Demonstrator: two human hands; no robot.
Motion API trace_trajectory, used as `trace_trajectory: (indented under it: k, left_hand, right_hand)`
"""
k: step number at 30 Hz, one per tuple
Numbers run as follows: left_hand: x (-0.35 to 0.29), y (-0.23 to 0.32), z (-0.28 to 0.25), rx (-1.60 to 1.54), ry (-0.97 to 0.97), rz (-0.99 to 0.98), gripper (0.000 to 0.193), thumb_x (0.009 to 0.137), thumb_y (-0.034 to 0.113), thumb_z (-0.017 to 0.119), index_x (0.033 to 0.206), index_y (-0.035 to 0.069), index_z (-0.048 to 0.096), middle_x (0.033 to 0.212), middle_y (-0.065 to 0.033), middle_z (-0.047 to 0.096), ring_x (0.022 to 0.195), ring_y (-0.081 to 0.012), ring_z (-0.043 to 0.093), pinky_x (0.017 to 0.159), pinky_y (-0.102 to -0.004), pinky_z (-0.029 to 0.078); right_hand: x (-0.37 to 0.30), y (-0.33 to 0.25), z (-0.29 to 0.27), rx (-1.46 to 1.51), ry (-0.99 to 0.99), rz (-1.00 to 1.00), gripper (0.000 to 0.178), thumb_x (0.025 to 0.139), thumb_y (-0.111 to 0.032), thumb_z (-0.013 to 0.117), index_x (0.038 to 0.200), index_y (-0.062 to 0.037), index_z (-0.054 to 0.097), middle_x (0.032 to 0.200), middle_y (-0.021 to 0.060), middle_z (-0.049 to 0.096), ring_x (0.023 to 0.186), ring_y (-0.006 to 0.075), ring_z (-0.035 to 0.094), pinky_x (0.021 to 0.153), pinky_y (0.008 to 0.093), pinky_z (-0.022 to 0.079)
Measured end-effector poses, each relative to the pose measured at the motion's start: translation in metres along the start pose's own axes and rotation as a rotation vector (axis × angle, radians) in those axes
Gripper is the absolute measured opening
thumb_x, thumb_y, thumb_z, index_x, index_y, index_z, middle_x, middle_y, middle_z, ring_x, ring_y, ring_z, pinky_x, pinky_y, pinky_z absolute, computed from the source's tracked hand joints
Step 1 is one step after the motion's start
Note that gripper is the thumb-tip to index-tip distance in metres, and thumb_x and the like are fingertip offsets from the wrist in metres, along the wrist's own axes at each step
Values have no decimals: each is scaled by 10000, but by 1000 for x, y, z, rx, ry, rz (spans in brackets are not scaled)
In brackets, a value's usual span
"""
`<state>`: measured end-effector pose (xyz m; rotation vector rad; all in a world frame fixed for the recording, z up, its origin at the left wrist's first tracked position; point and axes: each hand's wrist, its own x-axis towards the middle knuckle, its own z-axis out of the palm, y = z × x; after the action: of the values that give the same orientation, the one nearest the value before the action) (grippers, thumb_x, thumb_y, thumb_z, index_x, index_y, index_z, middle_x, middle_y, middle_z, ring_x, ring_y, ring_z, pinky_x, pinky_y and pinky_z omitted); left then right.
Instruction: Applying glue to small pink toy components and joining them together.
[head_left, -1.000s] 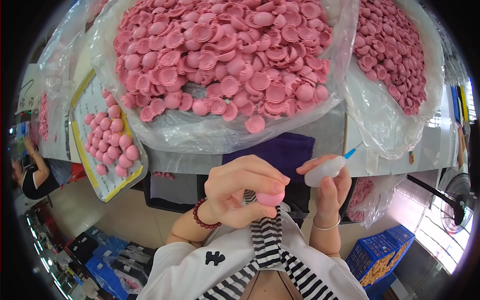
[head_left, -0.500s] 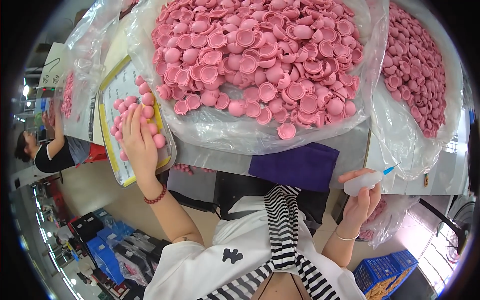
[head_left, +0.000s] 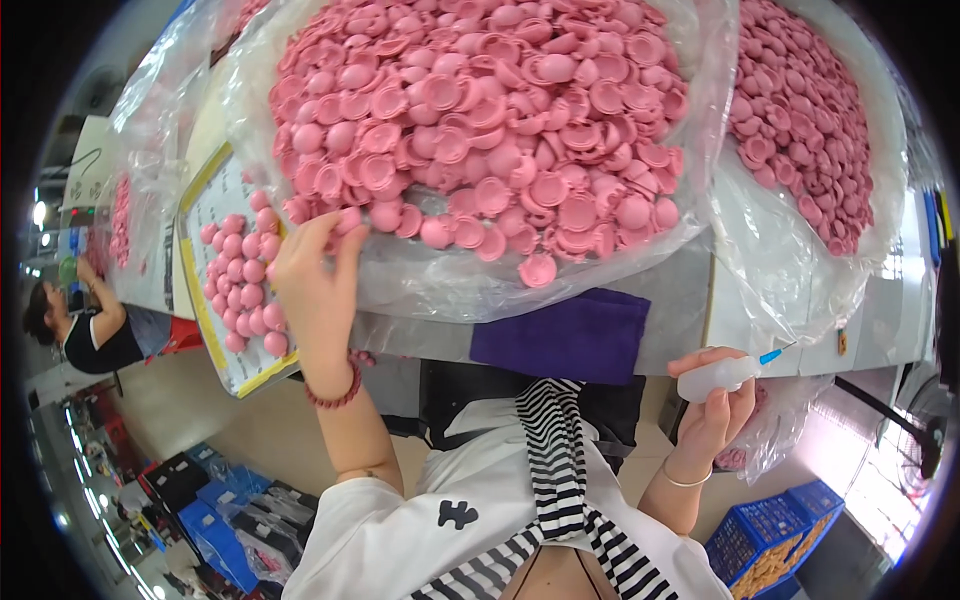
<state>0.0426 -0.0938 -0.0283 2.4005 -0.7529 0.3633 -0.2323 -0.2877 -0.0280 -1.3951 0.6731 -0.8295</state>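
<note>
My left hand (head_left: 316,285) reaches to the near left edge of a large heap of pink plastic half-shells (head_left: 450,130). Its thumb and fingers close around one pink half-shell (head_left: 347,220). Just left of that hand lies a shallow tray (head_left: 268,377) with a yellow-edged sheet, holding several round pink balls (head_left: 236,268) in a cluster. In my right hand (head_left: 715,410), a small translucent squeeze bottle (head_left: 712,378) lies tilted, its blue needle tip (head_left: 771,355) pointing right and away from me. My right fingers wrap its body, low by the table's near edge.
Clear plastic sheeting (head_left: 430,285) lies under the heap. A folded purple cloth (head_left: 562,335) rests at the table's near edge. Another bag of pink pieces (head_left: 800,130) stands at right. Blue crates (head_left: 770,540) sit on the floor. A person (head_left: 95,320) works at far left.
My left hand has left the balls in the tray and moved right to the heap's edge, closing on a half-shell. The right hand still holds the bottle. The whole view has shifted slightly.
</note>
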Motion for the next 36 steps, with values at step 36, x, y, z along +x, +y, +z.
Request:
trace_trajectory:
  k: [36]
  left_hand:
    - [-80,122,36,-1874,-766,-202,448,776,-82,529,1199,-60,384,1213,-239,451,1128,-240,464,951,-354,376]
  right_hand:
    - [18,-18,22,90,53,-468,417,758,-344,630,928,24,536,668,12,345,533,117,304,467,243,238]
